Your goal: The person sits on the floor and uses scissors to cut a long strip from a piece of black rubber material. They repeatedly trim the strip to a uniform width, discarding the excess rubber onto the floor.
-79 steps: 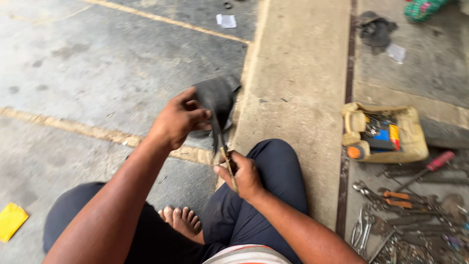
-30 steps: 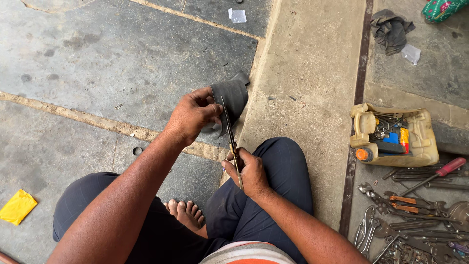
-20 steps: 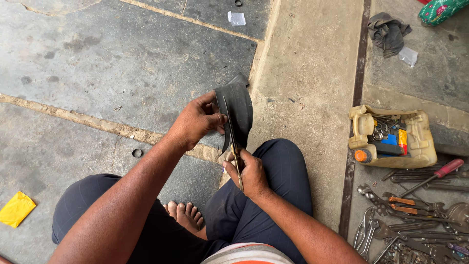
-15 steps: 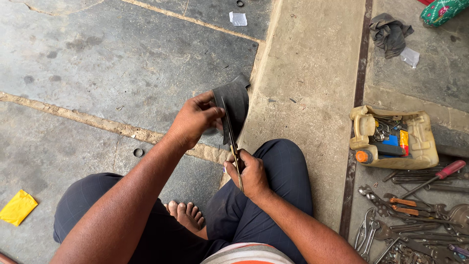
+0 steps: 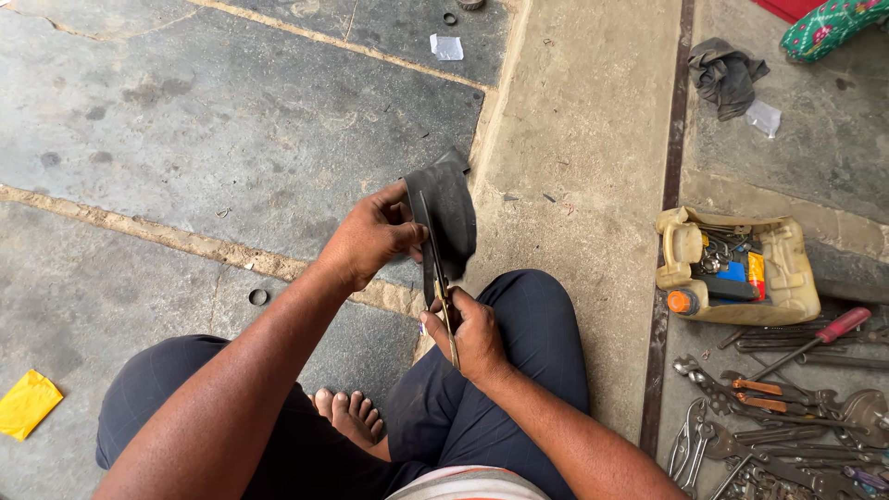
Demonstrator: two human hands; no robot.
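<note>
Head view showed the left hand (image 5: 370,243) pinched on a black rubber piece (image 5: 449,218) at its 3 o'clock, above the knees, while the right hand (image 5: 474,331), at the rubber's 6 o'clock, was clenched around scissors (image 5: 437,278) whose blades ran up against the rubber.

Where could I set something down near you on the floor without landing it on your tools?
Bare room lies on the dark stone slabs left of the hands, between the yellow scrap and the white scrap, and on the concrete strip beside the knee. It is crowded at right: the cut-open container and the tool pile.
</note>
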